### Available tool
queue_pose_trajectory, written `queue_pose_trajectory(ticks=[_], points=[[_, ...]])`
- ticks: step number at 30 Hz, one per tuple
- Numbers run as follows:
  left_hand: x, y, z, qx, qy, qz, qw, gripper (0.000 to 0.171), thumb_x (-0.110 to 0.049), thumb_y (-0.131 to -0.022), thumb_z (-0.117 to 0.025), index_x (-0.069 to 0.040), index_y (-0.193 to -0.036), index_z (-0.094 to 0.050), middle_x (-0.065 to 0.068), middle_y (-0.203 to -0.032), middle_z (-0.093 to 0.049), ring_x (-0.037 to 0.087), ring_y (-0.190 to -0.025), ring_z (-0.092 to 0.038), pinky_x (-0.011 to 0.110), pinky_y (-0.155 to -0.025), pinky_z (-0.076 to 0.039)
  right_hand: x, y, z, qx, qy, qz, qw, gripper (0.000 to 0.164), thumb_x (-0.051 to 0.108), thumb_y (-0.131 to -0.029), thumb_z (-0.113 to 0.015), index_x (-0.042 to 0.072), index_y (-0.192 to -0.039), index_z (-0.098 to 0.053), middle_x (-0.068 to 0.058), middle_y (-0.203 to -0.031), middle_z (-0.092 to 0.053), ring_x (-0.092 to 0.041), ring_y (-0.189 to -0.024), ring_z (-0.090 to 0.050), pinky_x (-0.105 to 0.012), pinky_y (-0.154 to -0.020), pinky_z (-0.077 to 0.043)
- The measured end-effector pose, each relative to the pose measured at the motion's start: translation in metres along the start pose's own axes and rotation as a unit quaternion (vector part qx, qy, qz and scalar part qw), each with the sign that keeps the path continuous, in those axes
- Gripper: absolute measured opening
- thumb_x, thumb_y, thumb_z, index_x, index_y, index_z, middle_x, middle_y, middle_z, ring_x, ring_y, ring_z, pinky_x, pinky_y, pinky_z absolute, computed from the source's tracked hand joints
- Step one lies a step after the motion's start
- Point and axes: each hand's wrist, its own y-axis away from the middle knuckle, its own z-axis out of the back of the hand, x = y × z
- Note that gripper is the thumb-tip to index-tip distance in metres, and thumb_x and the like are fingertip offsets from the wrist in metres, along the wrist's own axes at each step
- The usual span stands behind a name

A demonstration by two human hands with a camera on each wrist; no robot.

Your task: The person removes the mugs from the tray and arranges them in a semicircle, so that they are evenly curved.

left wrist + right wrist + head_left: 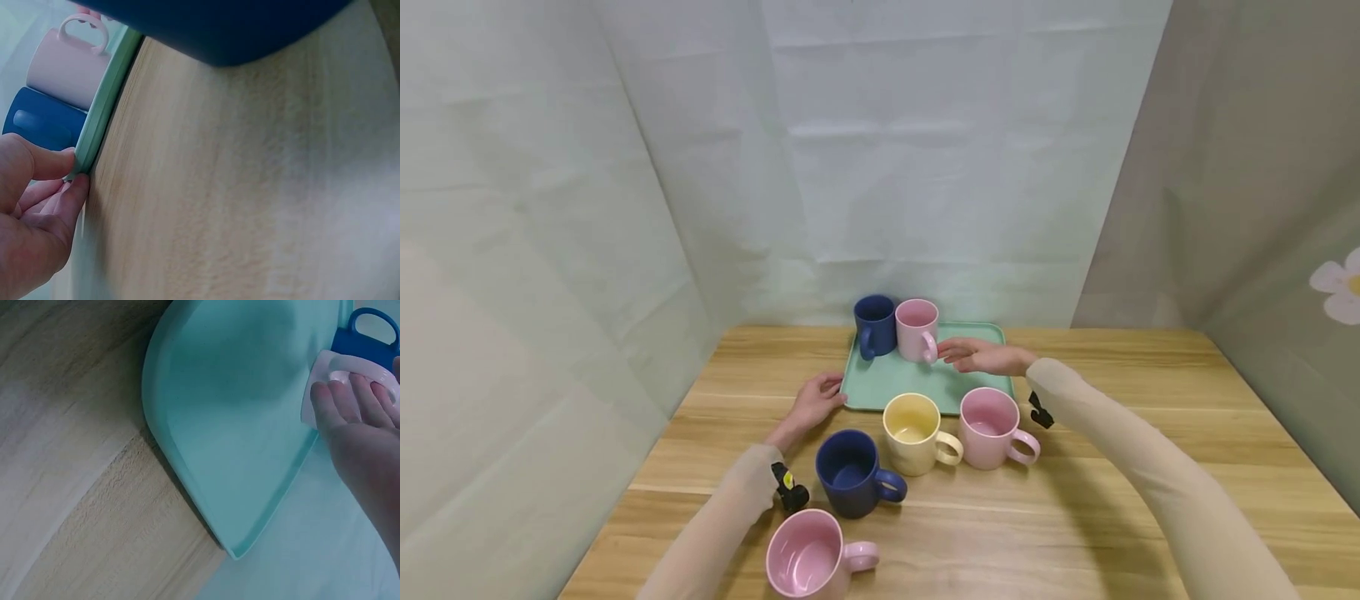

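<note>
A mint-green tray (pixel 887 387) lies at the far side of the table, bearing a dark blue mug (pixel 883 333) and a pink mug (pixel 913 340) side by side at its back left. My left hand (pixel 818 402) pinches the tray's near left corner; the thumb (pixel 53 164) presses the rim from one side and the fingers from the other in the left wrist view. Over the tray, my right hand (pixel 981 356) reaches toward the pink mug's handle (pixel 353 364) with fingers extended and nothing held. Whether its fingertips touch the mug, I cannot tell.
In front of the tray stand a yellow mug (pixel 904 450) and another pink mug (pixel 981 442). Closer to me are another blue mug (pixel 847 492) and a pink mug (pixel 801 575) by my left forearm. Pale cloth (pixel 925 167) hangs behind the wooden table (pixel 1150 375).
</note>
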Motion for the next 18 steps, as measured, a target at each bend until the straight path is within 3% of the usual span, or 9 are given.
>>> queue_pose_trajectory(ticks=[8, 12, 18], points=[[0.0, 0.0, -0.002, -0.003, 0.001, 0.001, 1.0, 0.044, 0.006, -0.09, -0.06, 0.013, -0.131, -0.046, 0.035, -0.137, -0.047, 0.042, -0.13, -0.048, 0.043, -0.107, -0.045, 0.003, -0.005, -0.008, -0.012, -0.007, -0.009, 1.0, 0.061, 0.016, -0.102, -0.043, 0.013, -0.155, -0.014, -0.013, -0.161, -0.021, -0.033, -0.147, -0.026, -0.053, -0.121, -0.025], [0.0, 0.002, -0.002, 0.001, 0.009, 0.002, 1.0, 0.045, 0.006, -0.09, -0.059, 0.014, -0.132, -0.045, 0.035, -0.138, -0.046, 0.042, -0.13, -0.047, 0.043, -0.107, -0.044, 0.002, -0.01, -0.013, -0.033, -0.008, -0.007, 0.999, 0.054, 0.015, -0.102, -0.043, 0.01, -0.151, -0.023, -0.015, -0.157, -0.029, -0.033, -0.144, -0.031, -0.053, -0.12, -0.026], [0.001, 0.003, -0.004, 0.002, 0.014, -0.007, 0.9999, 0.045, 0.006, -0.09, -0.059, 0.014, -0.132, -0.046, 0.036, -0.137, -0.047, 0.042, -0.13, -0.047, 0.044, -0.107, -0.044, 0.003, -0.016, -0.014, -0.078, -0.015, 0.028, 0.996, 0.035, 0.014, -0.103, -0.043, -0.005, -0.132, -0.043, -0.025, -0.141, -0.047, -0.035, -0.134, -0.043, -0.052, -0.119, -0.029]])
